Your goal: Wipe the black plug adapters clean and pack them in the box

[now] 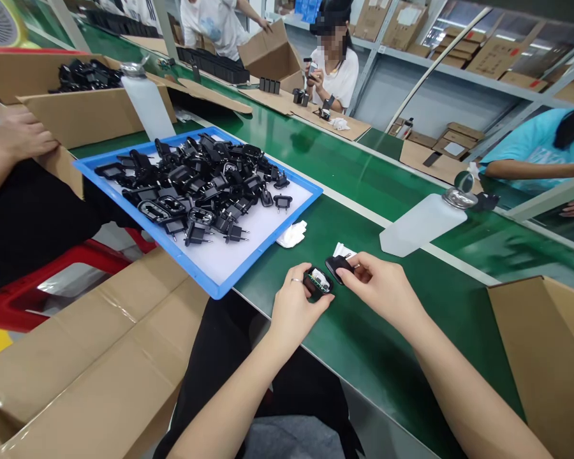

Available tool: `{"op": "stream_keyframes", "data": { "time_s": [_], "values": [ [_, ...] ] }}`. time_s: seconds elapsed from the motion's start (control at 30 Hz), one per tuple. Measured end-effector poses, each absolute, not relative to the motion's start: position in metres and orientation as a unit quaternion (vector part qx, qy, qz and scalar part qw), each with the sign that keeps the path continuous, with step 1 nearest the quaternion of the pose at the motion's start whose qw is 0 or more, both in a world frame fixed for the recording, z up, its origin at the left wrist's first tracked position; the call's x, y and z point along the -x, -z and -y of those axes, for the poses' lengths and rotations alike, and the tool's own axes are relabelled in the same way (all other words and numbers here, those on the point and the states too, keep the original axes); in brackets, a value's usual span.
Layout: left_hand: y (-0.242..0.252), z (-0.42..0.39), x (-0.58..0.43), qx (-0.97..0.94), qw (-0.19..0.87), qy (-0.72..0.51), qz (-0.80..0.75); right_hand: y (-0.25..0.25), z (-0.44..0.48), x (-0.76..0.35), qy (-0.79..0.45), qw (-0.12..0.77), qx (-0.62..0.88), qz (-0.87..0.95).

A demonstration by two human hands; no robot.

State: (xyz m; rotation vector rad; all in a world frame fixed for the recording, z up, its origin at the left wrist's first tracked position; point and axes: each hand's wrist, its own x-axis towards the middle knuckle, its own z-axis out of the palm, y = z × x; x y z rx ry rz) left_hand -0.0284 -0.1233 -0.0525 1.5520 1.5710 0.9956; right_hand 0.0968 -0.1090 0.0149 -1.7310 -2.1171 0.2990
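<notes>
Between the thumb and fingers of my left hand (299,303) is a black housing (318,282), its open side facing up with a green board and white parts inside. My right hand (380,284) pinches a black plug cover (338,268) just right of the housing; the two pieces are close together, and metal pins show near my fingers. To the left, a blue-rimmed tray (217,290) bears a heap of black plug covers (196,178), some with pins visible. Crumpled white tissue (293,234) lies by the tray's right edge.
A white bottle (423,223) lies beyond my right hand, and another bottle (148,102) is behind the tray. Cardboard boxes stand at the right (540,357) and lower left (90,357). A person's hand (26,134) is at far left; other people sit across the green table (354,331).
</notes>
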Motion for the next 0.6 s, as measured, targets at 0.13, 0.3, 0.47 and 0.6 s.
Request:
{"op": "stream_keyframes", "data": {
  "time_s": [0.13,0.3,0.47,0.6],
  "values": [
    [0.050,0.124,0.028,-0.592,0.356,-0.396,-0.605,-0.007,0.112,-0.088,-0.055,0.160,0.596,0.785],
    [0.049,0.125,0.029,-0.580,0.372,-0.397,-0.606,-0.002,0.116,-0.081,0.007,0.135,0.563,0.816],
    [0.051,0.125,0.029,-0.585,0.369,-0.407,-0.597,-0.001,0.117,-0.082,0.010,0.138,0.549,0.825],
    [0.049,0.126,0.029,-0.586,0.370,-0.407,-0.595,-0.001,0.115,-0.081,0.013,0.128,0.532,0.837]
  ]
}}
